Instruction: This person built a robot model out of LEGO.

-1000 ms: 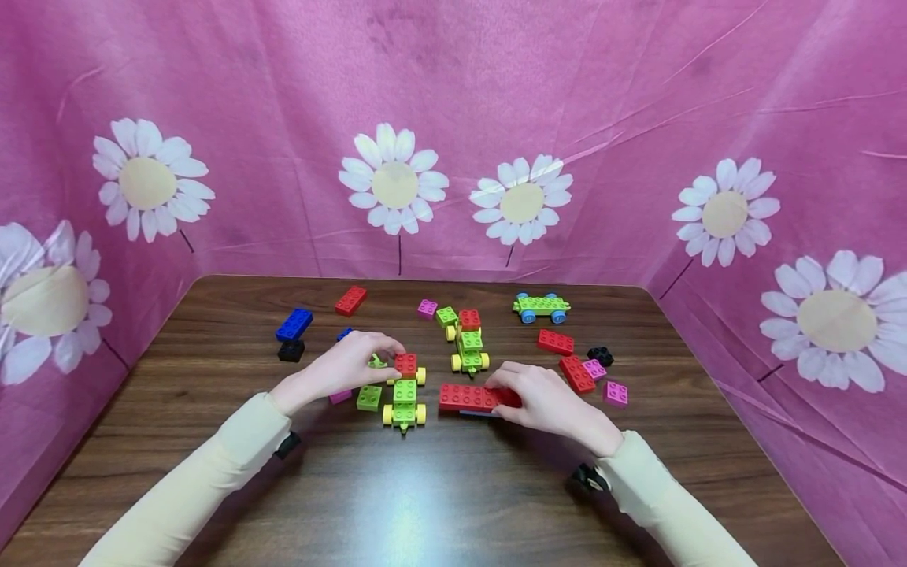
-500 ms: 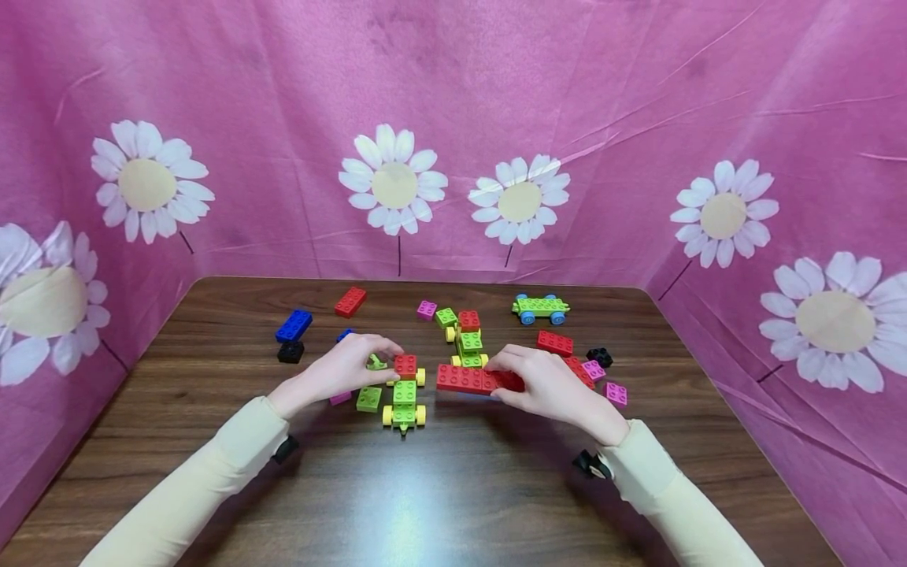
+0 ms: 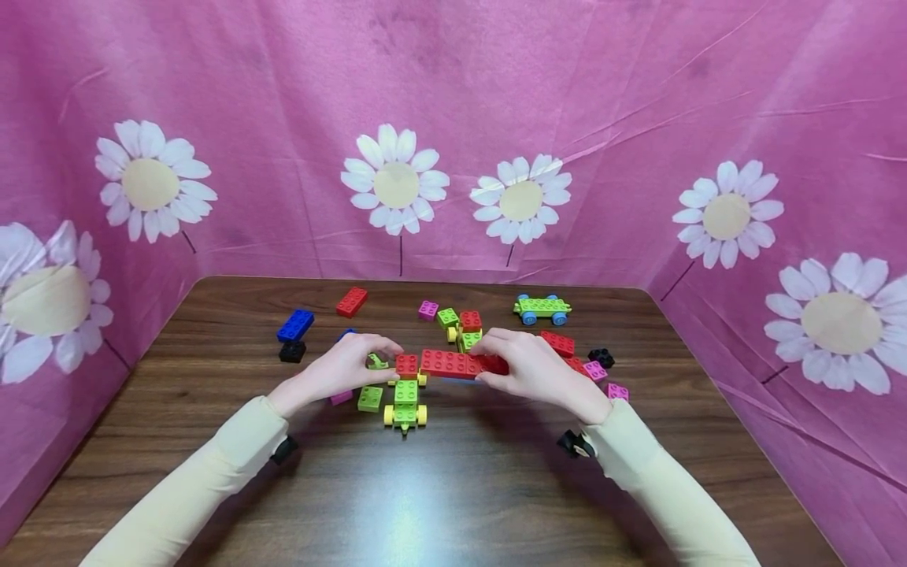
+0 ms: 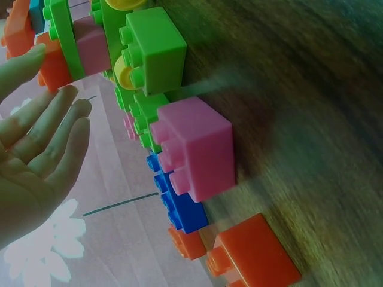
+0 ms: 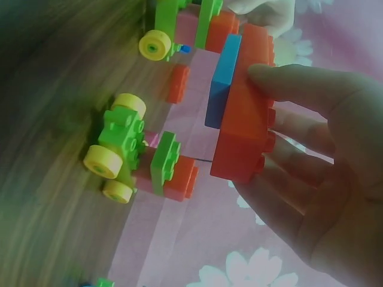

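My left hand (image 3: 347, 366) pinches a small red brick (image 3: 407, 364) on top of a stack on a green toy car base (image 3: 406, 415) with yellow wheels. Thumb and fingertips lie at opposite sides of that brick in the left wrist view. My right hand (image 3: 527, 368) grips two red bricks (image 3: 448, 363) lined up end to end, with a blue brick (image 5: 222, 89) fixed underneath. This piece is held raised, its left end right by the small red brick. Behind it stands a second car (image 5: 122, 134) with yellow wheels and its own red-topped stack, partly covered in the head view.
Loose green (image 3: 370, 398), blue (image 3: 294, 324), black (image 3: 292, 351) and red (image 3: 351, 301) bricks lie on the left. On the right are red (image 3: 557, 342), black (image 3: 601, 357) and pink (image 3: 618, 392) bricks. A blue-wheeled green base (image 3: 542, 308) stands at the back right.
My right hand has raised the red and blue bricks and brought them left and away from me, up beside the small red brick. The left hand has stayed in place.
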A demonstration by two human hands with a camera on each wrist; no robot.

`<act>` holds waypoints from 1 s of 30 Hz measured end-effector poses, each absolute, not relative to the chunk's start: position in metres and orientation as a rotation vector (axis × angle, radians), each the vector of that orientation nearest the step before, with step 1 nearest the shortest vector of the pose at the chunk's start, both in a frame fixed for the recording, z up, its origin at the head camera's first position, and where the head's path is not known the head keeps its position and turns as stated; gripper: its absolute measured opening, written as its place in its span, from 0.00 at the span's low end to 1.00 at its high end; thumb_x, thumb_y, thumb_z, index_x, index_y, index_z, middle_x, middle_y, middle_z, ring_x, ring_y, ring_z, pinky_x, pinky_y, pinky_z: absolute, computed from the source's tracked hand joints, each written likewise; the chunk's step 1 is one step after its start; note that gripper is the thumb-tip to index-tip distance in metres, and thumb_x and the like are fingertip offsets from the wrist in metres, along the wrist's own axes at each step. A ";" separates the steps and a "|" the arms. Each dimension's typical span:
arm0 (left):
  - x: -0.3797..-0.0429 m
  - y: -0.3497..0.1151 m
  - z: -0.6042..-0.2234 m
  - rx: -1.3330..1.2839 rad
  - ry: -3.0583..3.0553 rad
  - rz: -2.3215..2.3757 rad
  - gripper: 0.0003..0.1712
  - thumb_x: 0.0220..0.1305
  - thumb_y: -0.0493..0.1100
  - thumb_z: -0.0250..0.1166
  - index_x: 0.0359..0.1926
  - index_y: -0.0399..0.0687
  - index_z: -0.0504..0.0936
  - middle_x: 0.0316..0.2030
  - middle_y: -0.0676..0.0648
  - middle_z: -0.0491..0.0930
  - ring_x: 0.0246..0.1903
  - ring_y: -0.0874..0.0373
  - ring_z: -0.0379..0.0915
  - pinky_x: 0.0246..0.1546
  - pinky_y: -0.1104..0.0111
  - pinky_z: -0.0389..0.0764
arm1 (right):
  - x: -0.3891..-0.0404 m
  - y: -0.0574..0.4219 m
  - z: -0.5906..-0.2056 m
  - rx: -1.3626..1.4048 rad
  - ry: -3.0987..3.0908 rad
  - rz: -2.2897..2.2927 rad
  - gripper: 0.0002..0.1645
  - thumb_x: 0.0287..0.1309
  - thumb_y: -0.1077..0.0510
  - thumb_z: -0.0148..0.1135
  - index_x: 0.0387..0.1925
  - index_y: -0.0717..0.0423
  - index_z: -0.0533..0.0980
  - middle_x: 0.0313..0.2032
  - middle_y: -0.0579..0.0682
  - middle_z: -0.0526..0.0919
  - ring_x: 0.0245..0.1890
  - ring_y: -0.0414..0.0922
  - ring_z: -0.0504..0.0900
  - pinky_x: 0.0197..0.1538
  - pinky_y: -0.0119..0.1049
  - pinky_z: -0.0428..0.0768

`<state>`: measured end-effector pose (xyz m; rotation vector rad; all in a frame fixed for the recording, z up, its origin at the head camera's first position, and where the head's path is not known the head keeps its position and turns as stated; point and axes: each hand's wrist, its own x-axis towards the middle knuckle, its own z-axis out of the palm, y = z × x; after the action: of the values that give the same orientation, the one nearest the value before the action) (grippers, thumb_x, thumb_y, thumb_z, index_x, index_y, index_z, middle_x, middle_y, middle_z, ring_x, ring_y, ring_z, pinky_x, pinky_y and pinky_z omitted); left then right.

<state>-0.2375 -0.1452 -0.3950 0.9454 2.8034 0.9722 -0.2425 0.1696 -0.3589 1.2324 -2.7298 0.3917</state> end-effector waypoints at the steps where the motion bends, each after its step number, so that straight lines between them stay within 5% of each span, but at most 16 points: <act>1: -0.238 -0.145 -0.395 0.948 2.805 0.971 0.20 0.62 0.46 0.70 0.52 0.39 0.83 0.46 0.43 0.87 0.45 0.50 0.84 0.42 0.55 0.84 | -0.244 0.168 -0.358 1.235 -2.731 0.386 0.18 0.54 0.48 0.73 0.47 0.48 0.82 0.41 0.42 0.84 0.32 0.35 0.79 0.35 0.29 0.79; 14: -0.240 -0.146 -0.396 0.959 2.820 0.961 0.23 0.60 0.48 0.72 0.52 0.40 0.83 0.46 0.43 0.87 0.44 0.51 0.83 0.42 0.56 0.85 | -0.254 0.146 -0.351 1.321 -2.689 0.292 0.21 0.53 0.47 0.74 0.48 0.48 0.82 0.43 0.43 0.85 0.35 0.36 0.80 0.39 0.33 0.81; 30: -0.239 -0.142 -0.390 0.964 2.807 1.039 0.27 0.56 0.50 0.74 0.53 0.41 0.83 0.43 0.46 0.87 0.42 0.51 0.83 0.43 0.56 0.84 | -0.258 0.137 -0.356 1.322 -2.692 0.302 0.19 0.52 0.47 0.75 0.46 0.46 0.83 0.38 0.42 0.82 0.29 0.36 0.71 0.31 0.28 0.71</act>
<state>-0.2393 -0.1417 -0.3905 0.9636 2.8069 1.0392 -0.2582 0.1367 -0.3558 1.3216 -2.6918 0.3023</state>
